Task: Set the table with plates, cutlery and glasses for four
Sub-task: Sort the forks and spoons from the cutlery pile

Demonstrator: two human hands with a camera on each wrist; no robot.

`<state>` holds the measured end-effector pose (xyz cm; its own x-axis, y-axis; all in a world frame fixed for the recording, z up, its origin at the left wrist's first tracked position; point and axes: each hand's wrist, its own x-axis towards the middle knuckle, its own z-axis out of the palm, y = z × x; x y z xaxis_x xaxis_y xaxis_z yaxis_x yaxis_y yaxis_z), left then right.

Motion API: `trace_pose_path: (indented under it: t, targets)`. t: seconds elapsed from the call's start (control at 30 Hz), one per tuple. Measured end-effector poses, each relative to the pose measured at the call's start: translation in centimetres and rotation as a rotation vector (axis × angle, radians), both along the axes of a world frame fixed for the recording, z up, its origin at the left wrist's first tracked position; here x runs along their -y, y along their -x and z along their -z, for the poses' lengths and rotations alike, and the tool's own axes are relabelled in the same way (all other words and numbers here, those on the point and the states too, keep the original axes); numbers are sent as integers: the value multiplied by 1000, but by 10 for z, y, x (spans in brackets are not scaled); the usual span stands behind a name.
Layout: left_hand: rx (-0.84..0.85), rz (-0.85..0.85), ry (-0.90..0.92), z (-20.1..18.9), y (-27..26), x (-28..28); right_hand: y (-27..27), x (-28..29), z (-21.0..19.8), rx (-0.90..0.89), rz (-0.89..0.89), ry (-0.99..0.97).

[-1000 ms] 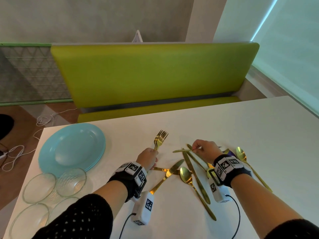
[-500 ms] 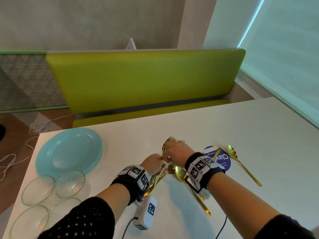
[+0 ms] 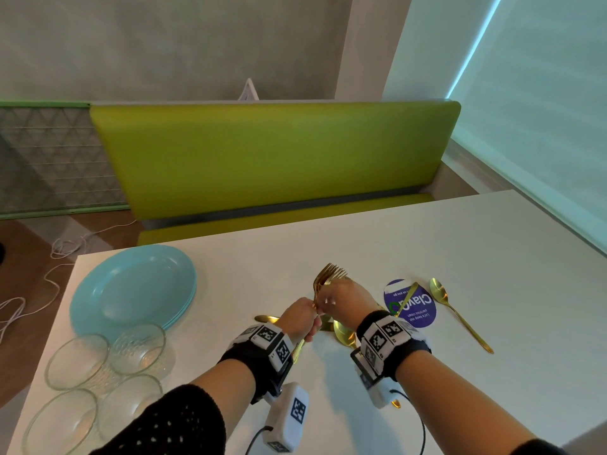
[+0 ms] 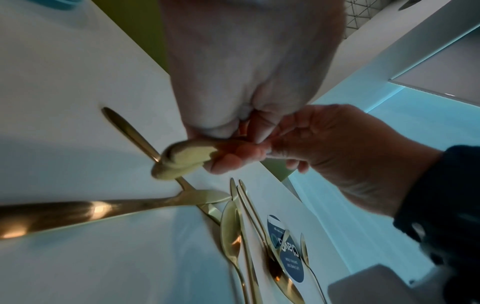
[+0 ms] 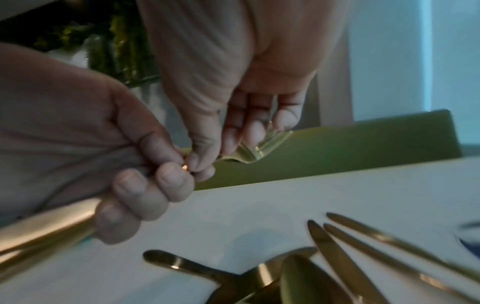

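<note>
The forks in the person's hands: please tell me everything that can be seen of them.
The forks are gold-coloured and look like shiny metal. Several are held together as a bunch, above the white table, with their prongs pointing up and away from the person. The left hand holds the handles in its grip, and the handle ends stick out below it. The right hand pinches the bunch near the necks. Their exact number cannot be told.

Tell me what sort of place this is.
Probably a café or canteen dining booth: a padded green bench runs along a white table, which bears a round printed sticker about keeping things clean, beside stacked plates and gold cutlery.
</note>
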<state>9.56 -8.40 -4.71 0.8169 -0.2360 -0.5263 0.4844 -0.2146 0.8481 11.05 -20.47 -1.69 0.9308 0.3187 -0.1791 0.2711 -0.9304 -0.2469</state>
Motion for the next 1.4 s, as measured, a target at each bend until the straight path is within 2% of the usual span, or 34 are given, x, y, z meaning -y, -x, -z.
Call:
trace_pose_path:
  t: [0.1,0.2,0.3,0.43,0.57,0.67,0.83,0.97,1.13,1.27,1.4]
  targets:
    - [-7,-53,26,1,0,0,8,8,7,-95,343,-230]
    - [-16,-60,47,4,1,4,12,13,12,-203,533,-408]
    - [-26,-19,59,3,3,9,14,14,14,-233,618,-563]
    - [-43,37,78,6,8,11,20,14,19,-261,690,-624]
    - [-17,54,73,10,12,12,27,17,25,-289,688,-628]
    - [-22,55,88,8,13,16,30,23,26,-306,746,-723]
    - [-9,38,-16,13,7,12,40,50,31,-243,799,-496]
    - [-16,-3,-92,19,1,1,58,59,50,-301,732,-269]
    - [-19,-59,-115,25,-3,-3,67,53,73,-304,761,-165]
    - [-50,-91,-79,26,-3,0,64,48,77,-279,737,-94]
    - [-74,-96,-61,24,-4,2,61,47,77,-348,707,-33]
